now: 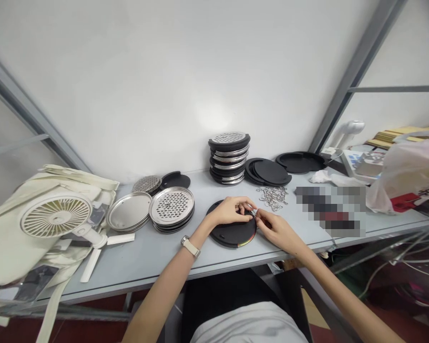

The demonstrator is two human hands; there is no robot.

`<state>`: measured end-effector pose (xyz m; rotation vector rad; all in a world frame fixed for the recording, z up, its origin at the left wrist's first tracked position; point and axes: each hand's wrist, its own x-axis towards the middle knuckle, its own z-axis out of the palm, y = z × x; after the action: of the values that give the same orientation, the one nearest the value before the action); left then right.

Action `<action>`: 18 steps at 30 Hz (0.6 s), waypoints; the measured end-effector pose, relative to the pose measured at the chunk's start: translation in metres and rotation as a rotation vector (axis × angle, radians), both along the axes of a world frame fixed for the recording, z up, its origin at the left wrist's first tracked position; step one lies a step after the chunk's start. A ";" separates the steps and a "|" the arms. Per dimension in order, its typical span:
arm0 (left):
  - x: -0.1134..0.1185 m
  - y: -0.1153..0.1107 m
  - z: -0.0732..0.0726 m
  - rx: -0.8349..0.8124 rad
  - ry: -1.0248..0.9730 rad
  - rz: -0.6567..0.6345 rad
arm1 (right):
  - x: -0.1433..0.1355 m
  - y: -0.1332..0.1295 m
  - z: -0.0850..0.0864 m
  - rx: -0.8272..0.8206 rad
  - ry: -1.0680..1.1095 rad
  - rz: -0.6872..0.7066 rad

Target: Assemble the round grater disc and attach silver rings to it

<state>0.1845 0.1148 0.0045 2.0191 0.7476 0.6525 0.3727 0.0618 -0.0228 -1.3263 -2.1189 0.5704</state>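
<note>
black round disc [234, 233] flat on gray desk [143, 259], mid-length, close to front edge; red-yellow streak on its near right rim. left hand [233, 210] lies over its far part, fingers bent, tips at the right rim; can't tell if they pinch anything. right hand [279, 232] at the disc's right side, thumb and index grasping small thin metal piece [255, 213] at the rim, right by the left fingertips. wristwatch [190, 246] with pale strap on left wrist.

just behind disc, to the right: loose pile of silver wire clips [272, 197]. left of disc: stack of perforated metal grater plates [172, 206], then smooth round metal plates [130, 212] next to it. behind those, gray perforated disc [147, 184] and black round tray [176, 180].

back edge, middle: tall stack of black rings and metal plates [229, 159], grater plate on top. right of it, black lids [271, 172] overlapping, then larger shallow black tray [300, 162].

left end of desk: white fan [56, 216], tilted, by cream fabric bag [17, 228]. right end: crumpled white tissue [338, 178], pixelated patch [331, 211], translucent plastic bag [409, 174] with something red at its bottom.
</note>
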 end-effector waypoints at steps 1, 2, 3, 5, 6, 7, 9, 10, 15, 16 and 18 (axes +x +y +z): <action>0.000 0.000 0.000 0.001 0.002 0.001 | 0.000 0.000 0.000 -0.003 0.000 0.001; 0.000 0.000 -0.001 0.001 0.003 0.006 | 0.000 0.000 0.000 -0.005 -0.001 0.003; 0.001 0.000 -0.001 0.000 0.004 0.011 | 0.000 -0.001 0.001 -0.006 -0.003 0.005; 0.001 0.000 -0.001 0.001 0.006 0.022 | 0.000 -0.001 0.001 -0.008 -0.005 0.004; 0.001 0.000 -0.001 0.001 0.006 0.023 | 0.000 -0.001 0.002 -0.010 -0.006 0.002; 0.001 -0.001 0.000 0.000 0.003 0.022 | 0.000 -0.001 0.002 -0.011 -0.007 0.001; 0.001 -0.001 0.001 0.000 -0.004 0.018 | 0.000 -0.002 0.002 -0.011 -0.009 -0.004; 0.001 -0.001 0.001 0.001 -0.005 0.017 | 0.000 -0.002 0.002 -0.010 -0.012 -0.004; 0.001 -0.001 0.002 0.005 0.018 0.026 | -0.001 0.000 0.002 0.010 -0.021 -0.006; 0.001 -0.001 0.002 0.006 0.017 0.026 | -0.001 0.000 0.002 0.015 -0.021 -0.007; 0.001 -0.001 0.001 0.011 0.017 0.024 | -0.001 0.000 0.001 0.026 -0.021 -0.007</action>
<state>0.1855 0.1141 0.0057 2.0304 0.7811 0.6560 0.3716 0.0616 -0.0215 -1.3302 -2.1302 0.5269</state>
